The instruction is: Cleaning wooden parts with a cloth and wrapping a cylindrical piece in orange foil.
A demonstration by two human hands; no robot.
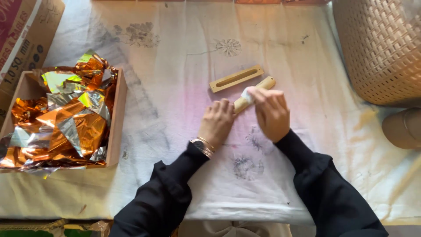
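Far to the left of the wooden stick [256,90] that I am working on, a cardboard box [24,30] leans in at the corner of the table. Nearer the stick, but still well to its left, sits a shallow wooden tray [117,116] heaped with crumpled orange and silver foil [66,118].

All of it rests on a stained white cloth [175,109] with faded flower prints, which runs under the stick and out to both sides.

My left hand [217,123] lies just left of the stick's near end, fingers curled down over that end and pinning it to the cloth. There is a watch [201,147] and a thin bangle on that wrist, and a black sleeve [162,197] behind it.

The stick itself lies slanted on the cloth, its far end pointing up and to the right, pale and rounded. Just above it, close but not touching, lies a flat wooden strip [236,78] with a long slot cut through it, slanted the same way.

My right hand [272,114] is over the middle of the stick, fingers pinched shut on a small white wad [247,95] that presses against the wood.

Well to the right of the stick stands a woven basket [379,48], and below it a rounded brown pot [403,127] at the table's edge.
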